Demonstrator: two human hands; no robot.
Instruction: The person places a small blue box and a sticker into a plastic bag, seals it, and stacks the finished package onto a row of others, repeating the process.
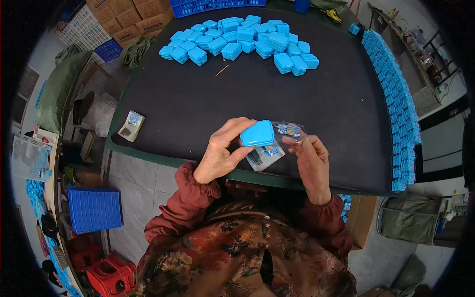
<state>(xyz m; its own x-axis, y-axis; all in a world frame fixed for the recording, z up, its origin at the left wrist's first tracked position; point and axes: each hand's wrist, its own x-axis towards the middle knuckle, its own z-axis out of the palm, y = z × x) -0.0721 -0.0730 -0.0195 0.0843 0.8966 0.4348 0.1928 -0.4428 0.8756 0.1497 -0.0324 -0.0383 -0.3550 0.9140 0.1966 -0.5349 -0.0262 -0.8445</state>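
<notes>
My left hand [225, 148] grips a small blue box [258, 133] with rounded corners between thumb and fingers, over the front part of the dark table. To its right, my right hand [311, 156] pinches the edge of a clear printed plastic bag [288, 129], with thumb and fingertips closed on the film. The bag's left end reaches right up to the blue box. Below the box, close to the table's front edge, lies a stack of printed clear bags [267, 157], partly covered by the box and my left fingers.
Many blue boxes [245, 33] are heaped at the table's far side. Wrapped blue boxes stand in a long row [396, 99] along the right edge. A small printed stack [131, 125] lies at the left. Blue crate [95, 209] and red stool [111, 274] stand on the floor.
</notes>
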